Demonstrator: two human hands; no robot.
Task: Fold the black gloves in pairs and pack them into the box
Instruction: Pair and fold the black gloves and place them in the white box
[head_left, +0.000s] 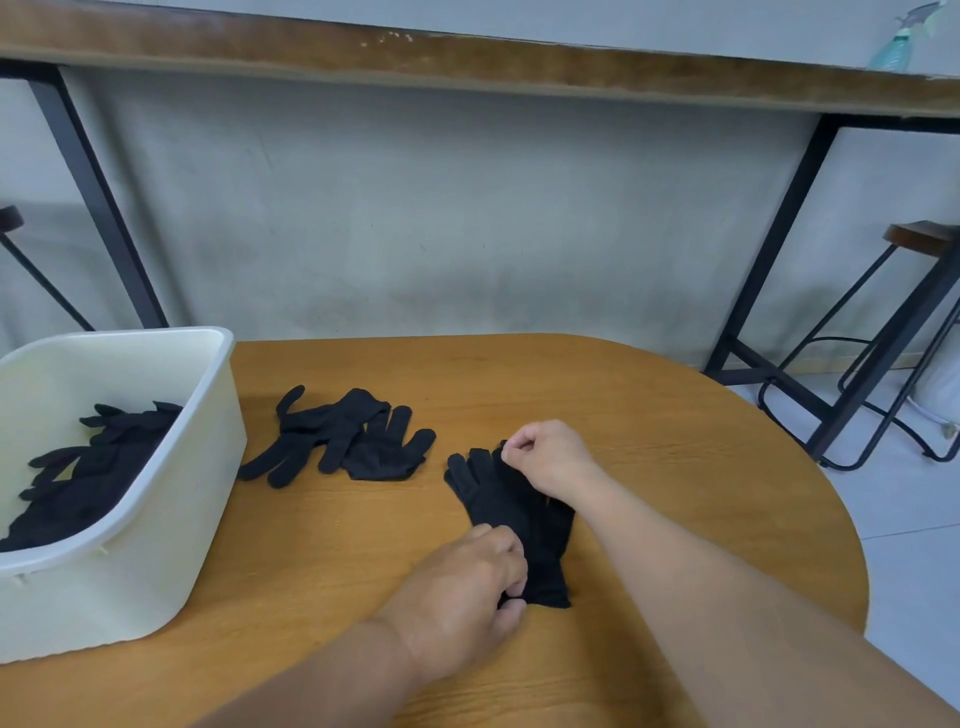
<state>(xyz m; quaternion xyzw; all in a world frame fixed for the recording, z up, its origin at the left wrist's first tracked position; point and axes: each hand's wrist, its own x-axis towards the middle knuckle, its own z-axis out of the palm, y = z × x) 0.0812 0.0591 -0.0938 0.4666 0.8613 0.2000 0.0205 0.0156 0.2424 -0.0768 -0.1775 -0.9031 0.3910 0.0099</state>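
left hand (467, 587) pinches the cuff end of the stacked pair of black knit gloves (511, 514) at the near edge, thumb and curled fingers closed on the fabric; right hand (545, 457) pinches the fingertip end at the far side, fingers curled tight on the cloth; so both hands have hold of the same pair, one at each end, with the pair lying flat on the rounded orange-brown wooden table (649, 415) between the two grips (looks like two gloves laid one on the other, though i can't tell how well the edges line up); my read: holding both ends keeps the layers aligned and sets up a fold, fingertips brought over toward the cuff; the cuff grip likely acts as the anchor; loose heap of unfolded black gloves (348, 439) sits further left on the table, apart from the held pair, between it and the cream plastic rectangular box (156, 519); box stands at the table's left edge, already holding a pile of black gloves (83, 478); placement makes sense as a line: stock in the middle, work spot in front of the person, box within the left hand's reach; held pair is well apart from the box, so fold first, carry after
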